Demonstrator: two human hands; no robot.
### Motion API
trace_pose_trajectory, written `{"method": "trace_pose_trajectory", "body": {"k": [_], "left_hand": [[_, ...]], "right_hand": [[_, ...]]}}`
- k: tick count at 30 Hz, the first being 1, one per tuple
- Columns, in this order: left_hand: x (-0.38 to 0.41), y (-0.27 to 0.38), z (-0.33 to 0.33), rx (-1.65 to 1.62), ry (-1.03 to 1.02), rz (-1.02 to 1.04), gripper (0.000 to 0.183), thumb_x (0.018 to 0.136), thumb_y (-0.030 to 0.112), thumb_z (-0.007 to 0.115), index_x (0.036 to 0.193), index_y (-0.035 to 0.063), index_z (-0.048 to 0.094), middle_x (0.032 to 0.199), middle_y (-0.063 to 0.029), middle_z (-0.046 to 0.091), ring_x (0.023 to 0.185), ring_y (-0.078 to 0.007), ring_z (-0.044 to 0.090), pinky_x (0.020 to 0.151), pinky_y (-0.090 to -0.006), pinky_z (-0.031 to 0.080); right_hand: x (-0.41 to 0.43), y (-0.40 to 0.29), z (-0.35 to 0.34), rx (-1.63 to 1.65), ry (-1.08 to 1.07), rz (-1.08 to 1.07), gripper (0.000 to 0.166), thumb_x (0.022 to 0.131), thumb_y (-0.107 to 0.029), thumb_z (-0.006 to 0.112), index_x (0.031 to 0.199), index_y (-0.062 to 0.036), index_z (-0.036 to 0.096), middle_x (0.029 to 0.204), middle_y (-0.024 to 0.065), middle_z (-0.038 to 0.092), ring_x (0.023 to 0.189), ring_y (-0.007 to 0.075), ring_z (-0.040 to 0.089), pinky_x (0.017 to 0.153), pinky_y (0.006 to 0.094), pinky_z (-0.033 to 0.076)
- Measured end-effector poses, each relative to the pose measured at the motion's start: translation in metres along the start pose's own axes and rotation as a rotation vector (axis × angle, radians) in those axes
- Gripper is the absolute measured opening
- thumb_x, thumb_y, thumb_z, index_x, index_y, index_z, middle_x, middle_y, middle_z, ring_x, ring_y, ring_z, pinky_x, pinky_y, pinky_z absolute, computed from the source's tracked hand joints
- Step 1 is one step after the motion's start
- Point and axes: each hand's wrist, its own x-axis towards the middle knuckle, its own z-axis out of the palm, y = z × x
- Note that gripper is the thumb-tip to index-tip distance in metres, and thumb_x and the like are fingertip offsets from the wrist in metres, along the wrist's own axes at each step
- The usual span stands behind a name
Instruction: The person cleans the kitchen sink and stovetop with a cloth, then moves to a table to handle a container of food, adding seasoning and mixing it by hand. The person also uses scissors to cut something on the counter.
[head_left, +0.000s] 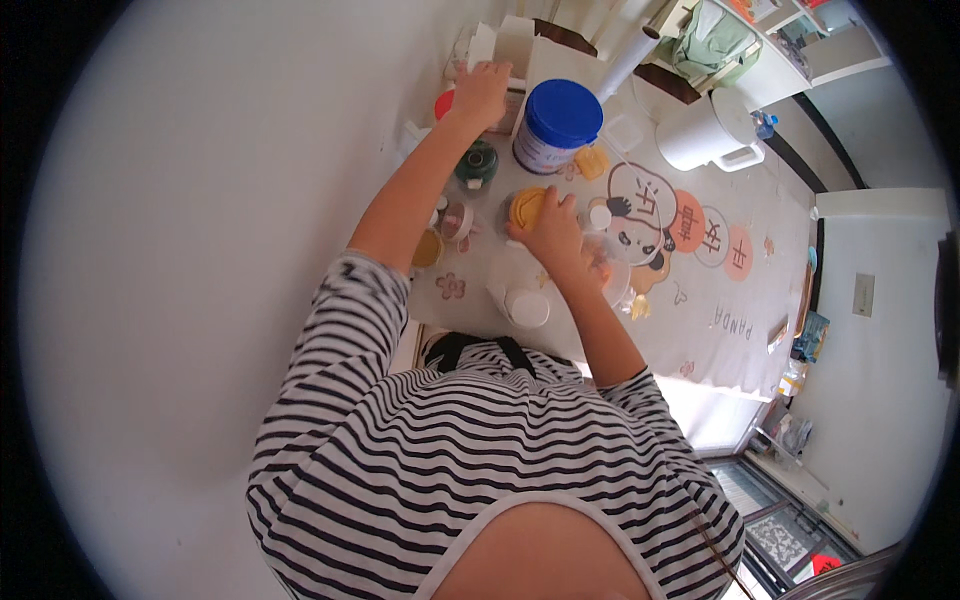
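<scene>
My right hand (556, 231) is curled around a jar with a yellow lid (528, 208), thumb on one side and fingers on the other. My left hand (482, 94) reaches to an open white cardboard box (514, 37) by the wall. Its fingers lie over the box's near part, and whether they grip anything is hidden. Just beside it stands a large tub with a blue lid (564, 112). A dark green jar (477, 162) sits below my left forearm. Close to my right wrist are a clear plastic container (611, 274) and a small white cap (599, 218).
A white bottle (527, 308) lies near the table's front edge. Several small containers, one a pink-and-white jar (457, 222), stand by the wall on the left. A yellow block (592, 162), a white pitcher (705, 131) and a white roll (630, 64) are farther back on the patterned tablecloth (705, 300).
</scene>
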Motion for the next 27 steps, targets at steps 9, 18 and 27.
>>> {"method": "trace_pose_trajectory", "body": {"k": [9, 18, 27], "left_hand": [[0.082, -0.023, 0.030, 0.132, -0.017, 0.236, 0.025, 0.068, 0.009, 0.067, 0.090, 0.0104, 0.055, 0.088, -0.0086, 0.063, 0.088, -0.0280, 0.062, 0.078, -0.0402, 0.046], [0.073, -0.058, 0.043, 0.161, -0.031, 0.291, 0.018, 0.073, 0.007, 0.059, 0.091, 0.0105, 0.056, 0.086, -0.0094, 0.062, 0.088, -0.0285, 0.061, 0.075, -0.0406, 0.047], [0.046, -0.047, 0.019, 0.036, -0.023, 0.117, 0.040, 0.068, 0.006, 0.061, 0.107, 0.0081, 0.052, 0.104, -0.0135, 0.057, 0.100, -0.0327, 0.055, 0.085, -0.0446, 0.045]], "right_hand": [[0.002, 0.009, -0.001, 0.036, -0.010, 0.017, 0.087, 0.061, -0.044, 0.074, 0.126, -0.0004, 0.036, 0.109, 0.0209, 0.042, 0.082, 0.0394, 0.059, 0.067, 0.0425, 0.052], [0.004, 0.018, 0.003, 0.144, 0.057, -0.051, 0.082, 0.058, -0.035, 0.078, 0.121, 0.0000, 0.038, 0.104, 0.0208, 0.042, 0.083, 0.0406, 0.058, 0.068, 0.0435, 0.052], [0.044, 0.015, 0.000, 0.247, 0.230, -0.152, 0.086, 0.056, -0.033, 0.081, 0.123, -0.0005, 0.036, 0.115, 0.0261, 0.039, 0.095, 0.0442, 0.054, 0.076, 0.0440, 0.049]]}}
